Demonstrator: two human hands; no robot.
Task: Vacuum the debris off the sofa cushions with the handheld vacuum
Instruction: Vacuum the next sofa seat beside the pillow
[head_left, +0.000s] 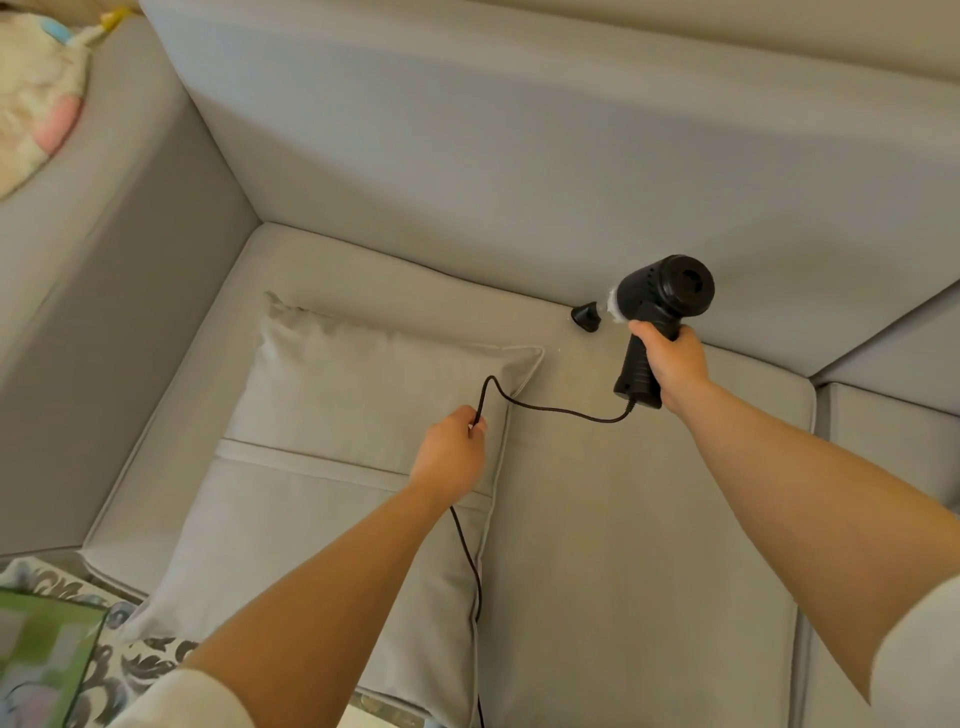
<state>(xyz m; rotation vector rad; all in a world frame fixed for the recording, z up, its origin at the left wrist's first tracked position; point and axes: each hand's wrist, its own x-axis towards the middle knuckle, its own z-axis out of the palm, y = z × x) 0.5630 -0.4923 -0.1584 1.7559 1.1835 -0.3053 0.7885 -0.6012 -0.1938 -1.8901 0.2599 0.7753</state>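
My right hand grips the handle of a black handheld vacuum. Its small nozzle touches the grey seat cushion near the crease below the back cushion. A few tiny pale specks of debris lie just left of the nozzle. A black cord runs from the handle's base to my left hand, which pinches it above a loose grey pillow. From there the cord drops toward the front edge of the sofa.
The sofa arm rises on the left, with a pastel plush toy on it. A second seat cushion lies at the right. A patterned rug and a green item are at the bottom left.
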